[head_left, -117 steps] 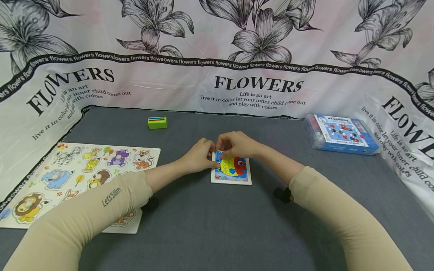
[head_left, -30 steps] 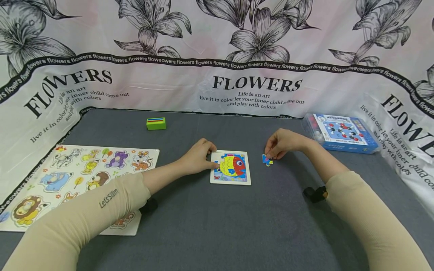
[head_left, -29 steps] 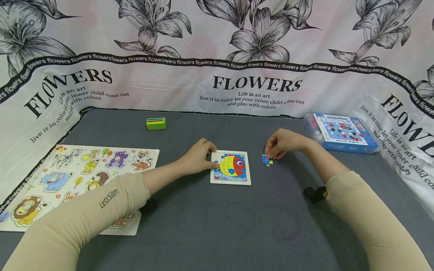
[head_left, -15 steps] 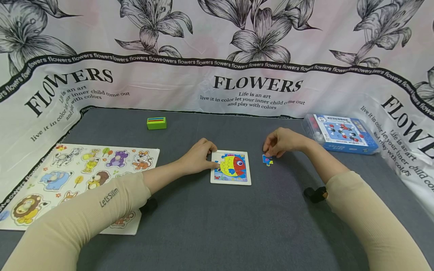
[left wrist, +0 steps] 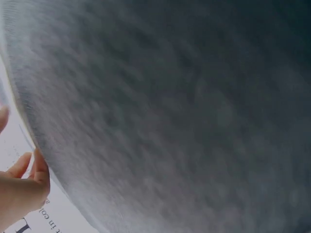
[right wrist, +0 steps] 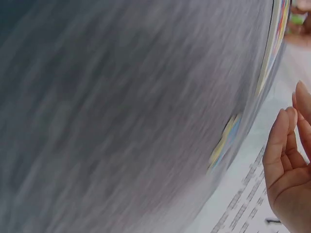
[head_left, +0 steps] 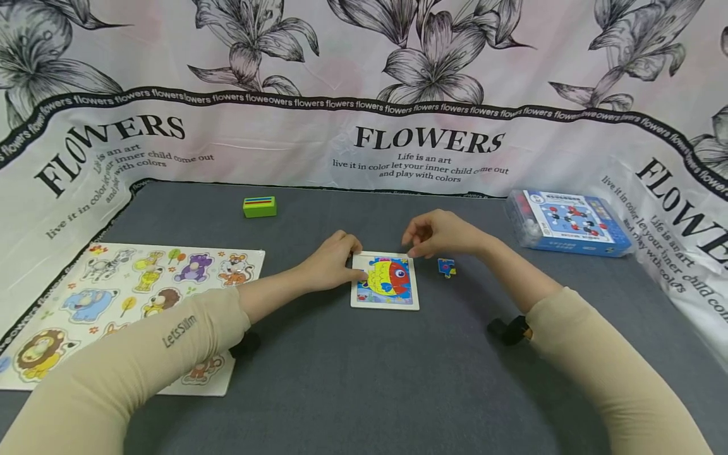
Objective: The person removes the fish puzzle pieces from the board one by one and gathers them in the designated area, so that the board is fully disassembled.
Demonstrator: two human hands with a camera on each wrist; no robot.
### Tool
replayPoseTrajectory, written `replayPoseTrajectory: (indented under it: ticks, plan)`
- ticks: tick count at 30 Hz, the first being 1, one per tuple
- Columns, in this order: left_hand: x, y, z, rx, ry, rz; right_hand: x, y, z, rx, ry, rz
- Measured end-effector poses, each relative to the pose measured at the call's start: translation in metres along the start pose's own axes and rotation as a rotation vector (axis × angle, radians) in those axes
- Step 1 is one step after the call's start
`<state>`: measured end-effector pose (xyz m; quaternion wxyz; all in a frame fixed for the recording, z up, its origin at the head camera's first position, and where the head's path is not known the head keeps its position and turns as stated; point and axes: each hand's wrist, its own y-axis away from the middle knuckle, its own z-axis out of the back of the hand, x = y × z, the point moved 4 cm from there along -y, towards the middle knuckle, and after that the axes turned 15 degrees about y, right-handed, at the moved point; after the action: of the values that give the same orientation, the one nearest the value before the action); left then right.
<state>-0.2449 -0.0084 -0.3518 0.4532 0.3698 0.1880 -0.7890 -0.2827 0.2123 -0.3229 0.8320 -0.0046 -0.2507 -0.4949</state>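
A small square fish jigsaw puzzle (head_left: 392, 281) in a pale frame lies at the middle of the table in the head view. My left hand (head_left: 331, 262) holds it by its left side, thumb over the edge and fingertips at the far left corner. My right hand (head_left: 440, 234) hovers by the far right corner with loosely bent fingers and nothing between them. The right wrist view shows the same right hand (right wrist: 291, 160) with bare fingertips. A loose blue and yellow puzzle piece (head_left: 447, 267) rests on the table to the right of the frame.
An animal puzzle board (head_left: 126, 265) lies at the left, partly under my left forearm. At the back stands a small green box (head_left: 260, 207). A blue and clear plastic case (head_left: 571, 224) sits back right, in front of the flower-print cloth (head_left: 273, 142).
Earlier my right hand was over the puzzle, then at the loose piece on the right. It has left the piece there and come back leftward to the puzzle's corner. My left hand stays put.
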Motion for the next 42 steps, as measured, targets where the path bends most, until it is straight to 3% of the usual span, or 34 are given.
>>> replayPoseTrajectory:
  ticks: [7,16,31,42]
  plan:
    - [-0.008,-0.007,-0.002,-0.005,-0.013,0.010,0.027,-0.013,-0.011,0.054,-0.019,0.051]
    - [-0.007,-0.015,-0.011,-0.012,0.003,0.044,0.040,-0.025,-0.020,0.109,0.018,0.047]
    - [-0.005,-0.012,-0.013,-0.013,-0.003,-0.015,0.039,-0.030,-0.031,0.110,0.033,0.141]
    - [0.000,-0.011,-0.016,-0.019,0.005,-0.029,0.036,-0.031,-0.037,0.093,0.049,0.142]
